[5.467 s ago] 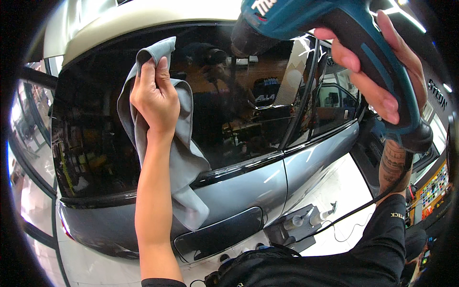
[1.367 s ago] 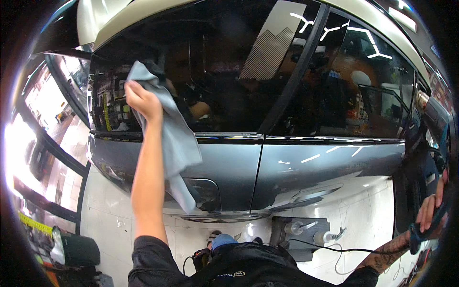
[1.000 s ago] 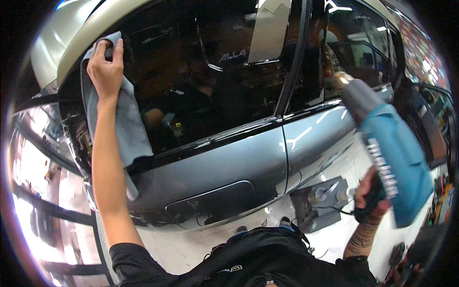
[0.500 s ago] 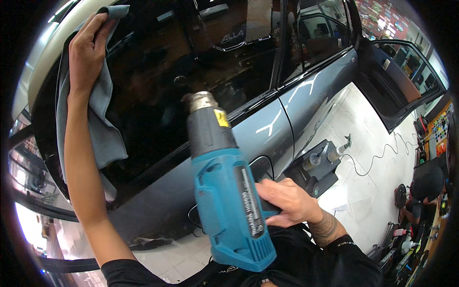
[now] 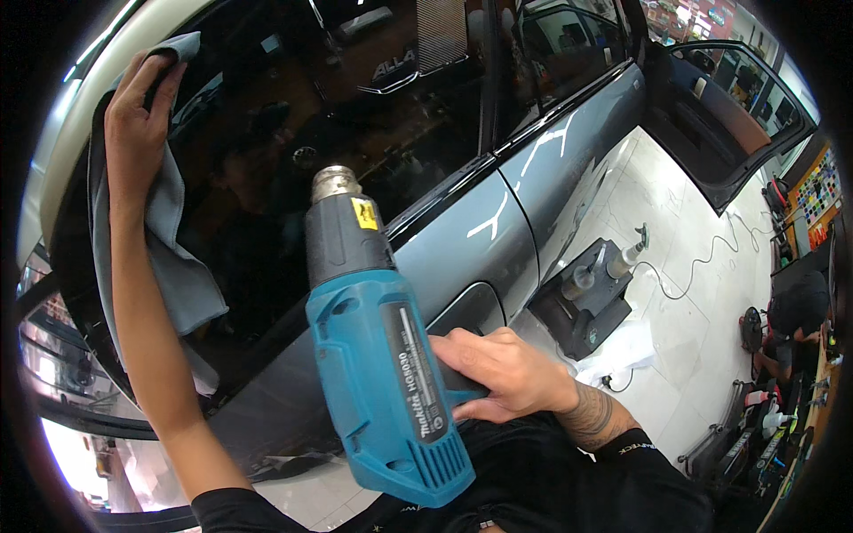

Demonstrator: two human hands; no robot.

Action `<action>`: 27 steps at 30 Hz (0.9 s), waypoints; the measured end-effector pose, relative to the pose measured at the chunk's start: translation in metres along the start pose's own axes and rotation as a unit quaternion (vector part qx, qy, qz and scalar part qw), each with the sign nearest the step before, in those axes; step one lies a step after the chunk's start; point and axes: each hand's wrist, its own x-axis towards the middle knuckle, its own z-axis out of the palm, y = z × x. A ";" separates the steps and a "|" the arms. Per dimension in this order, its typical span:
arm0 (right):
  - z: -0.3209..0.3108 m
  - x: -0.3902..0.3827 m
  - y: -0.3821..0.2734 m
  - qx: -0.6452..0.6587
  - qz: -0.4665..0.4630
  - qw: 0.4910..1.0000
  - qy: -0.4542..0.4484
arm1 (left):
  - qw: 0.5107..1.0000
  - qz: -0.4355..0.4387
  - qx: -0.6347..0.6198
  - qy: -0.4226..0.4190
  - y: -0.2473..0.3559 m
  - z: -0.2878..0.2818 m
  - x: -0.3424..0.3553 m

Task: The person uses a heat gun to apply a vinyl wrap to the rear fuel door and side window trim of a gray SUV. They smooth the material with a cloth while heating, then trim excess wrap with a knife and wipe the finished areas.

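Observation:
A grey microfibre cloth (image 5: 188, 282) is held against the dark car window (image 5: 258, 115) near its upper left edge. My left hand (image 5: 140, 120) has its fingers closed on the top of this cloth, and the rest drapes down behind my forearm. My right hand (image 5: 508, 373) grips the handle of a teal and black heat gun (image 5: 378, 355), low at the centre. Its metal nozzle (image 5: 334, 181) points up toward the glass; the gap between them is hard to judge. The gun's body hides part of the window's lower edge.
Below the window runs the grey car body (image 5: 462, 231). A dark car door (image 5: 720, 133) stands open at the upper right. On the tiled floor, a black stand (image 5: 595, 329) carries a spray bottle (image 5: 625, 260) and a clear container (image 5: 577, 282). A person (image 5: 795, 311) crouches at the far right.
The heat gun and my right hand have moved left. My left hand and the cloth appear lower and further left, as the whole view has shifted too. Both grips stay the same.

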 end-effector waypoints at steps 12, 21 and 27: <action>-0.006 -0.018 0.021 0.011 0.018 0.999 0.044 | 0.999 0.019 0.033 -0.038 -0.010 0.010 0.003; -0.023 -0.030 0.043 0.013 0.021 0.996 0.085 | 0.997 0.012 0.037 -0.061 0.000 0.027 0.016; -0.040 -0.041 0.060 0.021 0.038 0.994 0.103 | 0.997 -0.008 0.011 -0.081 0.001 0.043 0.022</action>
